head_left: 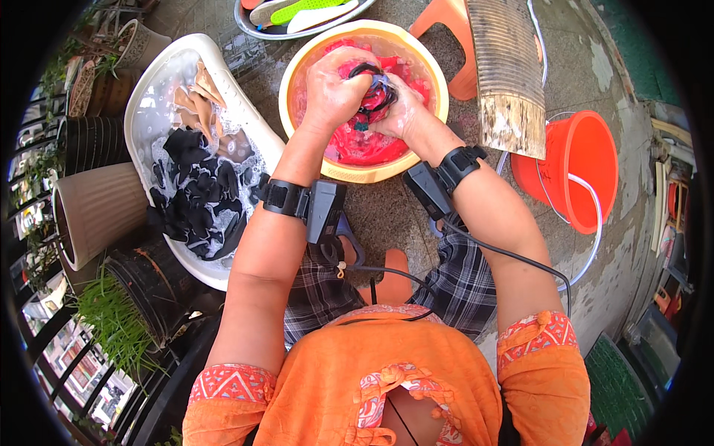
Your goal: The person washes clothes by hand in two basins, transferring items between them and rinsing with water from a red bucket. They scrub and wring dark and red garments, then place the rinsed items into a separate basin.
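A yellow round basin (349, 172) in front of me holds water and red cloth (364, 151). Above that water, both of my hands are closed round a wet bunch of red and dark cloth (378, 95). My left hand (336, 83) grips its left side, with the fingers curled in. On the other side, my right hand (403, 110) presses against the bunch, its fingers partly hidden. What kind of garment the bunch is, I cannot make out.
To the left, a white tub (245, 111) holds soapy water, black cloth (197, 186) and tan cloth (197, 104). A ridged wooden washboard (507, 70) leans by an orange stool (455, 44) and a red bucket (591, 167). A metal basin (301, 30) with insoles stands beyond. Plant pots (100, 212) line the left railing.
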A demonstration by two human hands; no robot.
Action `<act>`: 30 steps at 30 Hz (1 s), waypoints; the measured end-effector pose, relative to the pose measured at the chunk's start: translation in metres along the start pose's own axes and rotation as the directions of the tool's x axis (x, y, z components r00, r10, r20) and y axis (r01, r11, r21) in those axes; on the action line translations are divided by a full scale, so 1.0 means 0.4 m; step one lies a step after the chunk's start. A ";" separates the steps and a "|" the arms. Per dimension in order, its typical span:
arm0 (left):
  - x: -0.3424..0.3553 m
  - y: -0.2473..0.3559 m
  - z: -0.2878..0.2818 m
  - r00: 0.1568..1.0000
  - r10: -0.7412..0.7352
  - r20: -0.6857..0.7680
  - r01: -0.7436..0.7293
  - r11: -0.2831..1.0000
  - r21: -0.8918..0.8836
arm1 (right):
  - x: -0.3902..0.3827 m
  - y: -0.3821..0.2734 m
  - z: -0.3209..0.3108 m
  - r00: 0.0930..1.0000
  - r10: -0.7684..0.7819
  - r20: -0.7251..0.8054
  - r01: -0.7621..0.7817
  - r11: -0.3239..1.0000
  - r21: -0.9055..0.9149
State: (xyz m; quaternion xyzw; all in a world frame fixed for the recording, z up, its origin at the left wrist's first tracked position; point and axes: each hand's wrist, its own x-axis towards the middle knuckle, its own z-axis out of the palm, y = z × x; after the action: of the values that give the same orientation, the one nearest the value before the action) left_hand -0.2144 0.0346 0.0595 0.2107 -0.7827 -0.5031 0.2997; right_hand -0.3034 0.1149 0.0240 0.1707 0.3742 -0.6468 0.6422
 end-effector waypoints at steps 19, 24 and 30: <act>-0.001 0.050 0.055 0.955 -0.155 0.253 0.284 0.723 -0.630 | -0.131 -0.239 -0.170 0.761 -0.639 -0.115 0.643 0.718 0.266; -0.006 0.056 0.089 0.884 -0.378 0.277 0.467 0.751 -0.466 | -0.361 -0.395 -0.352 0.402 -0.770 -0.496 0.891 0.204 0.405; 0.009 0.019 0.093 0.849 -0.478 0.225 0.519 0.678 -0.521 | -0.452 -0.462 -0.453 0.217 -0.906 -0.364 0.909 0.052 0.413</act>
State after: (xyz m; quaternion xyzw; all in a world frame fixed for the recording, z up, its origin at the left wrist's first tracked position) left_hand -0.2425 0.0601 0.0556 0.2999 -0.5212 -0.7803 0.1718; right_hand -0.5065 0.3500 0.0800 0.0762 0.1941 -0.9780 0.0109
